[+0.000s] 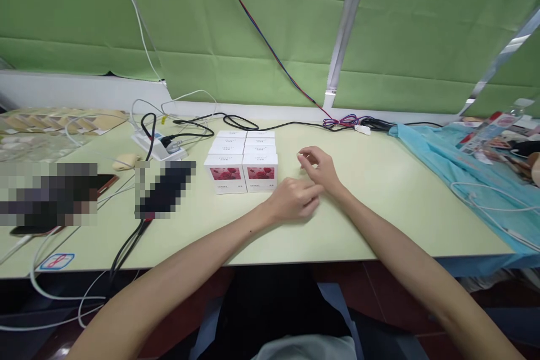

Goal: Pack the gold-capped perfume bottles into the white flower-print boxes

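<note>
My left hand rests over the table with its fingers curled in, just right of the front boxes. Nothing shows in its fist. Slightly farther back, my right hand has loosely bent fingers that stand apart, with nothing visible between them. The two hands are close together, the left nearer to me. Several small white boxes stand in two columns beside them; the front left box and the front right box show red rose pictures. Only the tops and part of the sides of the rear boxes show.
At left are a power strip, a dark phone-like device, another blurred device and a pale rounded object. Cables run along the back. Blue sheeting and a clear bottle occupy the right side.
</note>
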A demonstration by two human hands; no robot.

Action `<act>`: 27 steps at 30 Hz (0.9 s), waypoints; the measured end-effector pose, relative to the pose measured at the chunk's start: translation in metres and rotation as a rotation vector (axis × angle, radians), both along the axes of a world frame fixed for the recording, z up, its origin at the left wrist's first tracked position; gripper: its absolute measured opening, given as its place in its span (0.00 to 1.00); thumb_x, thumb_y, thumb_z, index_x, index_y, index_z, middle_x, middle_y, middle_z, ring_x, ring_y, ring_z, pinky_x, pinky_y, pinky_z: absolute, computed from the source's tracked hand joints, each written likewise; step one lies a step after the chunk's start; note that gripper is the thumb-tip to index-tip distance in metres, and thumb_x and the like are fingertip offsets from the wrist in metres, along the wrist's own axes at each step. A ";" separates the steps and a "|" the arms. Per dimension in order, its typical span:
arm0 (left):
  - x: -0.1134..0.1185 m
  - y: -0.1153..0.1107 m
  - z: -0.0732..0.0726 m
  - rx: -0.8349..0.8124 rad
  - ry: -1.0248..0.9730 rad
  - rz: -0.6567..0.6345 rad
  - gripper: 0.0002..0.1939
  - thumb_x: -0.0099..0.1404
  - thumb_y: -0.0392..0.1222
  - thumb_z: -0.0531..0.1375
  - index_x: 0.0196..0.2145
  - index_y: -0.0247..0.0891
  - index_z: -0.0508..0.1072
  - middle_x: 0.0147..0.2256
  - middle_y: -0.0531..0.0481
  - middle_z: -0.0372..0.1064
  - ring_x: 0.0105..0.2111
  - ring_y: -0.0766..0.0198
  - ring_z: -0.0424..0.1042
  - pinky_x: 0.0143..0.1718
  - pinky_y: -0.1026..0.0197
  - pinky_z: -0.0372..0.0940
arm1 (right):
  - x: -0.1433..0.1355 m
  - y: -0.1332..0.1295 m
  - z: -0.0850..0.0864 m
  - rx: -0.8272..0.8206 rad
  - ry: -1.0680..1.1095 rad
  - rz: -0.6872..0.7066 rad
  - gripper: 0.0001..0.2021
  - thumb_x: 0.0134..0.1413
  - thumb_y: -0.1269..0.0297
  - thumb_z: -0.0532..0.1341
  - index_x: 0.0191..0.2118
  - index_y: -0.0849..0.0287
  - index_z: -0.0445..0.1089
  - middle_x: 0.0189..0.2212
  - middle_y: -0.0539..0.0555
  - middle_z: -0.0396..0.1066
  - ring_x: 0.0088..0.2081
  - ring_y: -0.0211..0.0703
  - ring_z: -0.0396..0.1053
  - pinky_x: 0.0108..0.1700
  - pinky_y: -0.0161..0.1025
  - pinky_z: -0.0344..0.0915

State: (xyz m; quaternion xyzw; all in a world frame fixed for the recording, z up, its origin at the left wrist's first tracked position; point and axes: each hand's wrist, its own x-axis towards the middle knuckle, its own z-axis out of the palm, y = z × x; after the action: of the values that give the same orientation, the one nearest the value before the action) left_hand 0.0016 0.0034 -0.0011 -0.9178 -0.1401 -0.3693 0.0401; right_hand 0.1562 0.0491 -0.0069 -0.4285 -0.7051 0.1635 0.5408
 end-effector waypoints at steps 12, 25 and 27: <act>0.003 0.009 -0.020 -0.541 0.045 0.464 0.18 0.70 0.34 0.50 0.57 0.32 0.61 0.57 0.31 0.61 0.63 0.44 0.62 0.61 0.41 0.64 | 0.042 0.029 -0.024 -0.261 -0.621 -0.429 0.19 0.65 0.67 0.52 0.57 0.66 0.69 0.58 0.66 0.71 0.59 0.54 0.68 0.62 0.46 0.61; 0.006 0.015 -0.023 -0.465 0.145 0.518 0.06 0.71 0.34 0.49 0.42 0.35 0.65 0.48 0.35 0.66 0.58 0.45 0.65 0.62 0.40 0.62 | 0.037 0.028 -0.022 -0.324 -0.788 -0.403 0.20 0.69 0.67 0.49 0.58 0.64 0.71 0.58 0.65 0.71 0.62 0.52 0.66 0.62 0.42 0.59; 0.006 0.015 -0.022 -0.463 0.150 0.513 0.07 0.71 0.34 0.49 0.42 0.34 0.65 0.49 0.33 0.66 0.59 0.44 0.65 0.62 0.40 0.62 | 0.037 0.028 -0.022 -0.326 -0.790 -0.403 0.20 0.70 0.67 0.49 0.58 0.64 0.70 0.58 0.65 0.71 0.62 0.52 0.65 0.62 0.42 0.59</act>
State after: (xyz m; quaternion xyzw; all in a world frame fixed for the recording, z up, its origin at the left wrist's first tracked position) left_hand 0.0074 0.0182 -0.0234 -0.8621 -0.4428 -0.2370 -0.0674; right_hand 0.1931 0.0770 -0.0291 -0.6655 -0.7249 -0.0118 0.1776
